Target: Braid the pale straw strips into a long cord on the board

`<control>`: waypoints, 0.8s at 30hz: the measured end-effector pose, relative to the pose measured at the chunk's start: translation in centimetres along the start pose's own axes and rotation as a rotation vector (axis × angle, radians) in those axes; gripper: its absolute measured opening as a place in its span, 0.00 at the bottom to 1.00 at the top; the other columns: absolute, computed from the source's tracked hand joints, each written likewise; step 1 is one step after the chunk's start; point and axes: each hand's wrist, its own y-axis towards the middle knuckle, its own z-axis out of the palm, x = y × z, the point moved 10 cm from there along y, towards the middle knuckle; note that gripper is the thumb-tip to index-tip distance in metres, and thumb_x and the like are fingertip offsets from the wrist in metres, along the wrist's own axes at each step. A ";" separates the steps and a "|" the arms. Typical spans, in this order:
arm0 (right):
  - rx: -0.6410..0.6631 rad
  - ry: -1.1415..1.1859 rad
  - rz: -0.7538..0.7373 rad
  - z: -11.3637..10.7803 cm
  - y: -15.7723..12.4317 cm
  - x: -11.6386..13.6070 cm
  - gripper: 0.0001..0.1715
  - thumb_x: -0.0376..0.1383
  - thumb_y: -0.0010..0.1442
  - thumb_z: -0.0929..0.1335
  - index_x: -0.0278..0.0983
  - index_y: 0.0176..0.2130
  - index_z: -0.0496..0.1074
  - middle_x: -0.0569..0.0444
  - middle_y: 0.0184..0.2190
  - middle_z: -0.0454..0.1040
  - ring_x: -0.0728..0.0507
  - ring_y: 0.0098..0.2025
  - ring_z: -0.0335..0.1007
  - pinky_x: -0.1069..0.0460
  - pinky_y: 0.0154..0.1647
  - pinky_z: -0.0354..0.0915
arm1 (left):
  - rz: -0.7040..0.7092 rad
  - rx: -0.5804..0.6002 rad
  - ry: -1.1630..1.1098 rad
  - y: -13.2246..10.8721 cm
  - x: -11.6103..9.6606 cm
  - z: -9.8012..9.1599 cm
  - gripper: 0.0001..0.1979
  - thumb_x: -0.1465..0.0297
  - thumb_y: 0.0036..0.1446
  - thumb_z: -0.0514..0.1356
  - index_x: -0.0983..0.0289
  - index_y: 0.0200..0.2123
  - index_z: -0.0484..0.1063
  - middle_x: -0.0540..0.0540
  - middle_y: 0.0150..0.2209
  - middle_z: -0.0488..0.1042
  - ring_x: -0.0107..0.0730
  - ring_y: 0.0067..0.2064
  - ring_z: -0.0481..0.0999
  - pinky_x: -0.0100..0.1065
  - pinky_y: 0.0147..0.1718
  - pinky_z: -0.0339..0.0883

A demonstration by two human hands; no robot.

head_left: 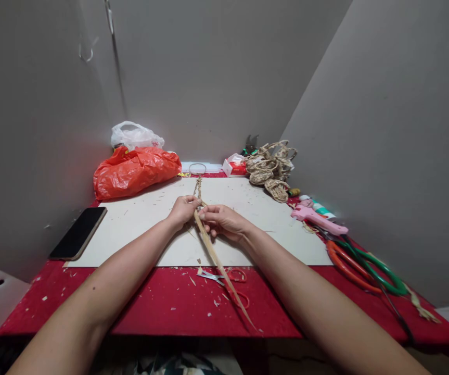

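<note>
My left hand [183, 209] and my right hand [221, 220] meet over a white board [142, 224] on the red table [150, 302]. Both pinch a plaited straw cord [198, 186] that runs away from me to a metal ring [197, 168] at the board's far edge. Loose flat straw strips [218, 263] trail from my fingers back toward me, across small red-handled scissors [224, 277]. Both hands are closed on the straw.
A black phone [79, 233] lies at the left. Orange and white plastic bags [134, 169] sit at the far left. Woven straw pieces [271, 169] are piled far right. A pink glue gun [318, 219] and orange and green shears [360, 265] line the right edge.
</note>
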 end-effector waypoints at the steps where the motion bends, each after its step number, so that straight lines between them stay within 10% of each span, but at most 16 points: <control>1: 0.000 -0.004 -0.002 0.0 0.1 -0.1 0.13 0.38 0.47 0.72 0.31 0.27 0.68 0.56 0.18 0.71 0.54 0.16 0.64 0.62 0.12 0.59 | 0.003 0.001 0.001 -0.1 -0.1 0.0 0.11 0.64 0.50 0.58 0.66 0.24 0.65 0.47 0.15 0.64 0.20 0.14 0.59 0.25 0.16 0.51; 24: -0.244 -0.203 -0.102 -0.5 -0.5 1.0 0.13 0.40 0.56 0.65 0.36 0.25 0.62 0.59 0.11 0.65 0.52 0.11 0.59 0.58 0.11 0.59 | 0.053 -0.122 -0.060 -0.5 -0.7 -0.8 0.10 0.66 0.50 0.58 0.66 0.22 0.64 0.44 0.13 0.58 0.17 0.15 0.53 0.25 0.18 0.48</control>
